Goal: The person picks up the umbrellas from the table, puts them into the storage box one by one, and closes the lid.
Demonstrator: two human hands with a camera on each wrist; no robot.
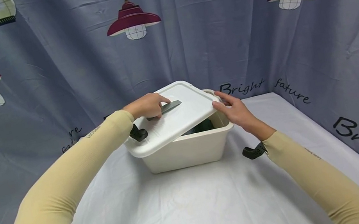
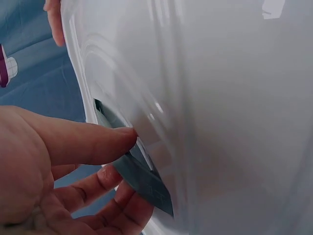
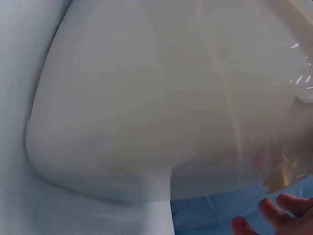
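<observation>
A white plastic lid (image 1: pixel 189 104) lies tilted and askew over a cream storage box (image 1: pixel 186 152), leaving a gap at the front right. My left hand (image 1: pixel 148 106) pinches the grey handle (image 2: pixel 146 186) of the lid between thumb and fingers. At the lid's right corner is my right hand (image 1: pixel 236 112), its fingers fairly straight and the fingertips right at the lid's edge and the box rim. Through the gap a dark green thing (image 1: pixel 204 125) shows inside the box, mostly hidden by the lid. In the right wrist view, the fingertips (image 3: pixel 274 213) appear beside the box wall (image 3: pixel 122 98).
The box stands toward the back of a table with a white cloth (image 1: pixel 195 208). Behind and beside the table hangs a grey-blue curtain (image 1: pixel 86 64) printed with red lamps and lettering. Black wrist straps show on both arms.
</observation>
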